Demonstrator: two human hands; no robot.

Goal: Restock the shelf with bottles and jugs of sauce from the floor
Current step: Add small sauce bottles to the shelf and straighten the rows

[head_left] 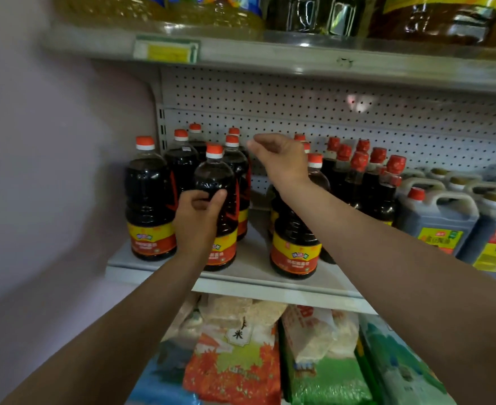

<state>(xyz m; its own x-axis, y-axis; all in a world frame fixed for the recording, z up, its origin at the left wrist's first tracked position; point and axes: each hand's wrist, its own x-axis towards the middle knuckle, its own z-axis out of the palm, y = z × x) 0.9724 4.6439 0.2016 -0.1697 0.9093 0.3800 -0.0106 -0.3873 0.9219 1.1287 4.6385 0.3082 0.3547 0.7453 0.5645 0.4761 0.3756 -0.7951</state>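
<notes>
Left hand (198, 217) wraps its grip round a dark sauce bottle (217, 200) standing at the shelf (249, 270) front; right hand (279, 159) hovers above the gap, fingers loosely curled, holding nothing.

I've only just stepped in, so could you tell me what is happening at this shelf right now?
A person is stocking the middle shelf with dark sauce. The left hand grips a front-row bottle standing near the shelf edge. The right hand is raised above the gap between the bottle groups, fingers loosely curled and holding nothing. Handled jugs stand to the right, and bagged goods lie on the shelf below.
</notes>
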